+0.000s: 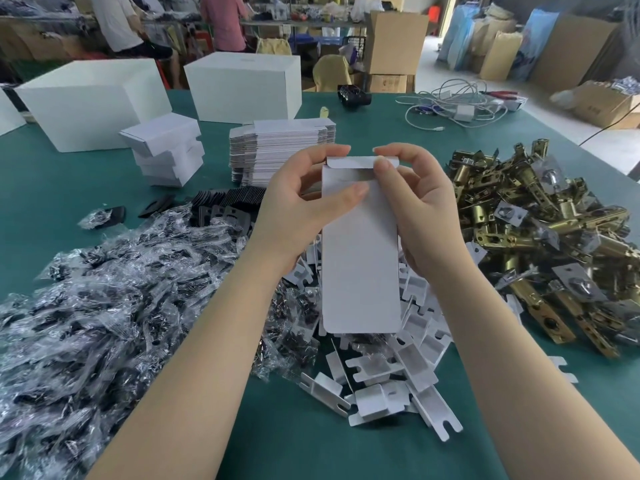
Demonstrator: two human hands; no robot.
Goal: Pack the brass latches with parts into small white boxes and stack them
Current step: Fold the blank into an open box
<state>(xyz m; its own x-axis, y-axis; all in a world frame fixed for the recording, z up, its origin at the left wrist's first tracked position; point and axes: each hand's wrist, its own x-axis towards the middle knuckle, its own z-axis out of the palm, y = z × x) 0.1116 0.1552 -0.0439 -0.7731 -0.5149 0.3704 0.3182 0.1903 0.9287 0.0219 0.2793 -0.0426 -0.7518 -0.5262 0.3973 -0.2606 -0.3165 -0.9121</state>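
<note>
The green worktop (346,455) is carrying plenty still to pack: a big pile of brass latches (540,244) is lying along its right edge, bagged parts (104,299) are spreading over the left, and flat box blanks (277,147) are waiting mid-table beside a short stack of small boxes (166,152). Above the centre, the left hand (294,216) and right hand (415,209) are both gripping one small white box (360,265), pinching its top flap; whether it is filled is impossible to tell.
</note>
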